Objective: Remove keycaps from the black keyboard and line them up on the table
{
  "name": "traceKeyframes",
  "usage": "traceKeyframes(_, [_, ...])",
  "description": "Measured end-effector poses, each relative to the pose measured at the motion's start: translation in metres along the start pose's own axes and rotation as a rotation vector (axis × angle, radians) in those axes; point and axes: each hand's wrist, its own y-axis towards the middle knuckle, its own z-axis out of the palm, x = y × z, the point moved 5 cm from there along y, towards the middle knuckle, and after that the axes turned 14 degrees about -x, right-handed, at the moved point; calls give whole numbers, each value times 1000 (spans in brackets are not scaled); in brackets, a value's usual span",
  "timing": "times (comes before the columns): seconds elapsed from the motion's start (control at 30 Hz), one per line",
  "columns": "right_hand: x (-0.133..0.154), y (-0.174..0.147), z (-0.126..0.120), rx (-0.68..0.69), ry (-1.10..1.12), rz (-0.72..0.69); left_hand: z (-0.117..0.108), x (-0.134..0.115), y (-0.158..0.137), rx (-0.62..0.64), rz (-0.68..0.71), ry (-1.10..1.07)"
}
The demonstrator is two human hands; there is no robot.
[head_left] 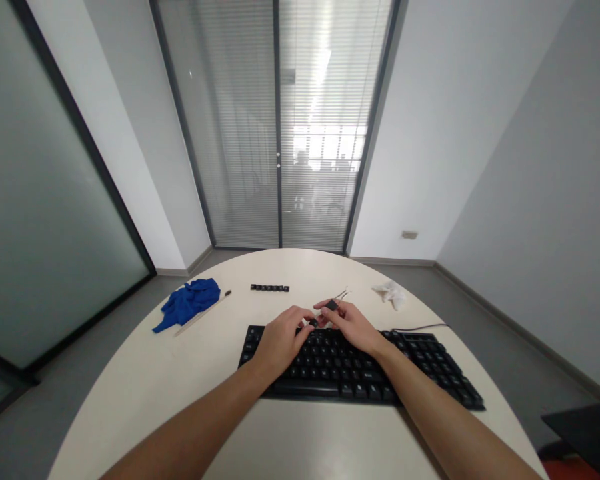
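A black keyboard (325,373) lies on the table under both of my hands. My left hand (283,337) is closed above its upper left part, pinching a small black keycap (313,323) between thumb and fingers. Close beside it, my right hand (353,323) closes around a keycap puller. The puller's dark handle part (331,305) shows at the fingertips, and its thin wire ends (342,294) stick out beyond the hand. Farther back, several loose black keycaps (270,288) stand in a short row.
On the left, a crumpled blue cloth (190,305) lies beside a thin stick brush (204,315) with a dark tip. White crumpled tissue (392,293) sits at the back right. The keyboard's cable (420,327) runs to the round table's (180,400) right edge. A dark chair (587,427) stands lower right.
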Motion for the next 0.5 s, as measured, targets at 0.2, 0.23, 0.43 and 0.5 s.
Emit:
traceKeyframes(0.2, [-4, 1, 0, 16, -2, 12, -1, -1, 0, 15, 11, -11])
traceKeyframes(0.23, [-4, 1, 0, 16, -3, 11, 0, -2, 0, 22, 15, -12])
traceKeyframes(0.43, [1, -1, 0, 15, -20, -19, 0, -4, -1, 67, 33, 23])
traceKeyframes(0.5, [1, -1, 0, 18, -24, -19, 0, -4, -1, 67, 31, 25])
